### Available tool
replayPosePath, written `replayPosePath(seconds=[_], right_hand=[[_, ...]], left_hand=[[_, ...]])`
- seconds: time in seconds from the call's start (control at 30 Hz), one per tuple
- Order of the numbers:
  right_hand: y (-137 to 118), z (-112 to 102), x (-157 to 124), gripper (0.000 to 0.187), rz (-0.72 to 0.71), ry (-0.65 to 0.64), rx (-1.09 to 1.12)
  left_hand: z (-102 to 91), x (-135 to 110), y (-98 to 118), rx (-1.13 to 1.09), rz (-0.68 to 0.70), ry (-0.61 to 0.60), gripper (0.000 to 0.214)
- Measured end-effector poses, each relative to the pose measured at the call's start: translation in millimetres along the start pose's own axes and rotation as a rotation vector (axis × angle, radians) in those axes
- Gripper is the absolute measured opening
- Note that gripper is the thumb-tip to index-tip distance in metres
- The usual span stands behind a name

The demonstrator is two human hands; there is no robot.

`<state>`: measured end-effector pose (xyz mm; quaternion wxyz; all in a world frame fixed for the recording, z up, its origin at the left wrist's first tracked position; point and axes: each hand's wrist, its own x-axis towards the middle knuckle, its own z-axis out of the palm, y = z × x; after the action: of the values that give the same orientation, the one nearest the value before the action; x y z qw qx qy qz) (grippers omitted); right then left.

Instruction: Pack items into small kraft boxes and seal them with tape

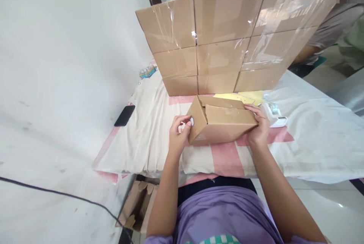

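Observation:
A small brown cardboard box [230, 132] is tilted up over the cloth-covered table in front of me. My right hand [259, 124] grips its right end, fingers over the top edge and palm against the side. At the opposite end, my left hand [181, 128] pinches a small white, blue-edged sticker [192, 121] between thumb and fingers, against the box's end face. Whether the sticker is stuck down there I cannot tell. Just past my right hand stands a white tape dispenser [277, 117]. Yellow sheets [250, 96] lie partly hidden behind the box.
A wall of taped cardboard boxes [218, 39] stands across the table's back. On the left are a black phone [124, 115] and a blue packet [148, 71]. An open carton [139, 202] sits below the table, near a black cable [71, 195]. Another person's arm [307, 53] shows at right.

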<state>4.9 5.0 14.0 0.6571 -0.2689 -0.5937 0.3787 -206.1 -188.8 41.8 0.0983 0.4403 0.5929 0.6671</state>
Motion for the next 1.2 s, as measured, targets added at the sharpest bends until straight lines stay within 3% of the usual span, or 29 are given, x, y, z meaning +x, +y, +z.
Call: replayPosePath(seconds=[0.2,0.33,0.43,0.53,0.63,0.7,0.8,0.9,1.0,1.1,1.2], right_hand=[[-1.6,1.4,-3.7,0.042,-0.029,-0.026,0.051],[-7.9,-0.1,-6.1,0.042,-0.051,-0.08,0.02],[-16.4,-2.8,-8.9,0.039,-0.062,-0.176,-0.035],[-27.1,-3.7,-15.2,0.038,-0.087,-0.297,-0.051],[-37.3,-1.4,-23.0,0.039,-0.114,-0.418,-0.027],[-42.2,0.5,-26.8,0.04,-0.13,-0.464,-0.004],[-46.2,1.0,-28.3,0.04,-0.133,-0.494,0.014],[-47.6,-0.9,-26.9,0.041,-0.133,-0.527,0.023],[-48.6,-2.6,-24.9,0.043,-0.137,-0.53,0.02],[-49.4,-3.6,-23.0,0.042,-0.105,-0.511,-0.023],[-49.8,-4.6,-21.9,0.042,-0.082,-0.503,-0.045]], left_hand=[[-10.6,1.7,-1.1,-0.059,-0.047,-0.021,0.016],[-27.1,4.6,-11.4,-0.079,-0.107,0.044,0.022],[-40.5,32.1,-20.3,-0.054,-0.155,0.088,0.021],[-37.1,88.6,-27.3,0.004,-0.195,-0.008,0.022],[-3.9,152.5,-34.9,0.081,-0.223,-0.23,0.023],[31.9,185.4,-42.8,0.15,-0.243,-0.416,0.021],[94.3,212.9,-60.2,0.269,-0.275,-0.685,0.016],[152.1,219.4,-79.2,0.37,-0.287,-0.903,0.014],[192.1,214.0,-91.9,0.454,-0.252,-1.046,0.016],[210.1,205.3,-98.5,0.559,-0.204,-1.08,0.015],[212.7,200.5,-102.5,0.686,-0.175,-1.02,0.032]])
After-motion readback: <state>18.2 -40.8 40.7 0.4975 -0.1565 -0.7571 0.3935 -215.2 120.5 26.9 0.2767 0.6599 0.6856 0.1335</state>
